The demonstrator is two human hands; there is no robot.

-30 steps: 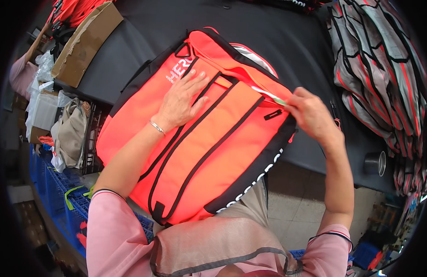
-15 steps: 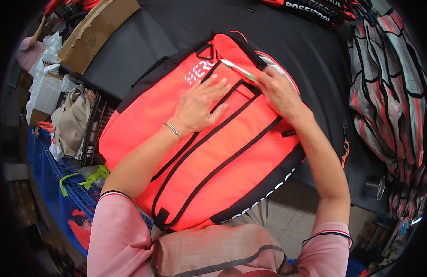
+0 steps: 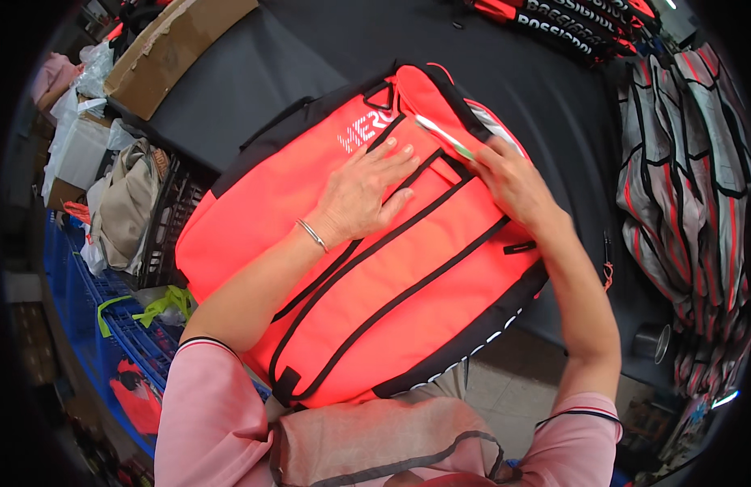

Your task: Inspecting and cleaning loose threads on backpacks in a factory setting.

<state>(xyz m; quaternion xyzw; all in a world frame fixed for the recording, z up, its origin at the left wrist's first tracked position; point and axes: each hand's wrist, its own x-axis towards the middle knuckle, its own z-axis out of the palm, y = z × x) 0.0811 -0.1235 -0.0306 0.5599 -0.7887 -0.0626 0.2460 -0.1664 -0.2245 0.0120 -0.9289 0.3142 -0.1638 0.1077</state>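
Note:
A bright red-orange backpack [image 3: 254,235] with black trim and black side panels lies across the dark table and over its near edge. Flat on its front panel rests my left hand [image 3: 366,193], fingers spread, holding nothing. My right hand [image 3: 513,183] is closed around one end of a slim white-and-green stick-shaped tool [image 3: 442,135], which could be a toothbrush. The tool's free end points up and left, against the fabric by the bag's top, near a black trim line. What its tip looks like is too small to tell.
The black-covered table [image 3: 327,49] holds a cardboard box [image 3: 176,57] at far left and stacked red-black bags [image 3: 554,24] at the back. Grey bags with red trim [image 3: 684,187] hang at right, above a metal cup [image 3: 651,342]. A blue crate [image 3: 99,300] stands left.
The backpack appears slightly further right and lower in the picture, along with both hands. My right hand still grips the tool, and my left still lies flat on the bag.

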